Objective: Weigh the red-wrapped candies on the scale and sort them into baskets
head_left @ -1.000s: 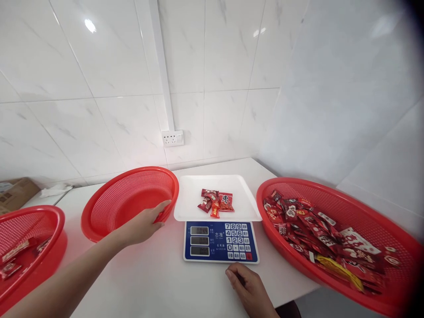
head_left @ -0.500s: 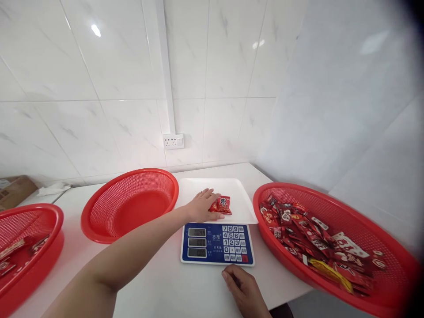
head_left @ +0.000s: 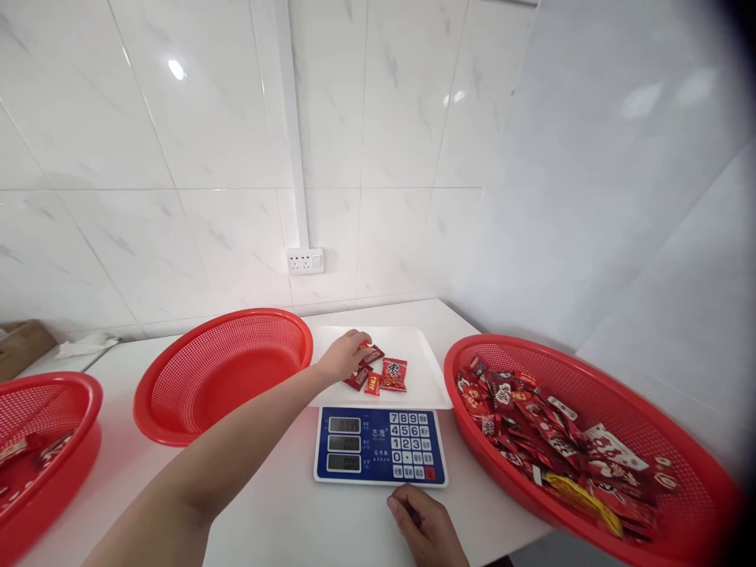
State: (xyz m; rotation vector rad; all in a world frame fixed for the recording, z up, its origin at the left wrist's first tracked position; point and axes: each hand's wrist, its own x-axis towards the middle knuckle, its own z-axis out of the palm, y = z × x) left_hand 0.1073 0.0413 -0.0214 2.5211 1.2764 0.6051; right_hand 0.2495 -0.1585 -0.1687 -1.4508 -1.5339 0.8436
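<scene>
My left hand (head_left: 347, 356) reaches over the white weighing tray (head_left: 422, 370), its fingers pinched on a small red snack packet (head_left: 367, 345). On the tray under and beside these fingers lie a dark red packet (head_left: 357, 376), a small bright red packet (head_left: 372, 383) and a larger red packet (head_left: 394, 374) with a big black character. Below the tray is the scale's blue panel (head_left: 381, 445) with number keys and three displays. My right hand (head_left: 428, 524) rests loosely curled on the table by the scale's front edge, and no object shows in it.
A red perforated basket (head_left: 591, 362) heaped with red snack packets stands on the right. Left of the scale is a bare-bottomed red basket (head_left: 224, 323); another red basket (head_left: 53, 386) holding packets is at far left. A wall socket (head_left: 305, 261) sits behind the table.
My left hand has lifted from lying spread over the packets and drawn its fingers into a pinch. More packets on the tray now show. My right hand stays by the scale.
</scene>
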